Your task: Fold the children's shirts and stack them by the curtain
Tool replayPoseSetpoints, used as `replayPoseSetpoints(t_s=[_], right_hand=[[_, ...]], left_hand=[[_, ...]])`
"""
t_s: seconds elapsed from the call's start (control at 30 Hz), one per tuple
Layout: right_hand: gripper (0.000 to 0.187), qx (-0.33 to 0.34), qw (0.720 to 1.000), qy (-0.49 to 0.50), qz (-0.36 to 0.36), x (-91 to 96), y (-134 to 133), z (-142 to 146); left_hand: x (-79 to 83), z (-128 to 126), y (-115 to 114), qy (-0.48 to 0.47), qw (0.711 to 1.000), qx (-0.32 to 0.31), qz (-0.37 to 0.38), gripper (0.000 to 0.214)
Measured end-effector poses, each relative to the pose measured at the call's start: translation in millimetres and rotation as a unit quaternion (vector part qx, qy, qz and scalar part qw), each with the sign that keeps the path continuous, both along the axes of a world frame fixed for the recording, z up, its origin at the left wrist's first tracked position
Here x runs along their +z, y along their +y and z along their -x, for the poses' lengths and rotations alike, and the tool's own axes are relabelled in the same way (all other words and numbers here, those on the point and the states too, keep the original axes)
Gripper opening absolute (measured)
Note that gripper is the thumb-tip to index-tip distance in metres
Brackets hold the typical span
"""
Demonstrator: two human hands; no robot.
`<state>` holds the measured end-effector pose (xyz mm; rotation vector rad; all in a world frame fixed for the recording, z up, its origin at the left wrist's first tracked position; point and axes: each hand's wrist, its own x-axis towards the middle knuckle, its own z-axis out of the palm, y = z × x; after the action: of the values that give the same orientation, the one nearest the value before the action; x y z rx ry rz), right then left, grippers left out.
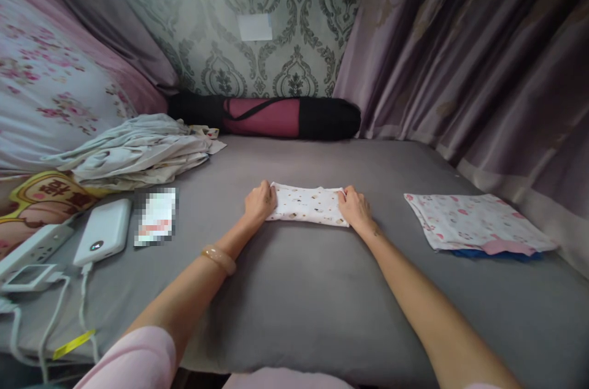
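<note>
A white cloth with small printed figures [307, 205], folded into a flat rectangle, lies at the middle of the grey sheet. Its left end is pinched in my left hand [261, 200], the fingers closed on the edge. My right hand [355, 208] grips the opposite end in the same way. The fabric between them looks stretched fairly straight, with a slightly uneven top edge. Over to the right rests a folded stack of printed cloth [476, 220], white with pink marks, with a pink and a blue layer showing underneath.
A heap of pale clothes [138, 150] lies at the left. Nearer are a white power bank [105, 229], a power strip [37, 248], cables and a blurred packet [156, 217]. A long black and red bag [262, 117] lies against the wall. Curtains [497, 57] hang at right.
</note>
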<state>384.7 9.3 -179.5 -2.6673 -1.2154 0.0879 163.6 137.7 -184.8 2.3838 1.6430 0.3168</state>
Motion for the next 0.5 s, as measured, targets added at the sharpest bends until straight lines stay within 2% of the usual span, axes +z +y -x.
replayPoseSetpoints(t_s=[0.2, 0.33, 0.37, 0.4, 0.5], right_hand=[[0.034, -0.019, 0.999, 0.042, -0.006, -2.8, 6, -12], [0.036, 0.006, 0.995, 0.099, 0.002, 4.3, 1, -20], [0.036, 0.009, 0.995, 0.104, 0.002, 7.3, -2, -20], [0.037, 0.007, 0.996, 0.09, -0.002, 10.5, -6, -18], [0.038, 0.026, 0.999, -0.015, -0.044, 19.0, -15, -1]], left_hand=[[3.7, 1, 6, -0.063, 0.996, 0.047, 0.046, 0.036], [7.9, 9, 15, -0.094, 0.986, 0.056, 0.122, 0.04], [9.5, 12, 15, -0.094, 0.987, 0.056, 0.12, 0.041], [11.1, 16, 14, -0.087, 0.99, 0.053, 0.095, 0.041], [14.7, 24, 1, -0.049, 0.997, 0.0, -0.061, 0.039]])
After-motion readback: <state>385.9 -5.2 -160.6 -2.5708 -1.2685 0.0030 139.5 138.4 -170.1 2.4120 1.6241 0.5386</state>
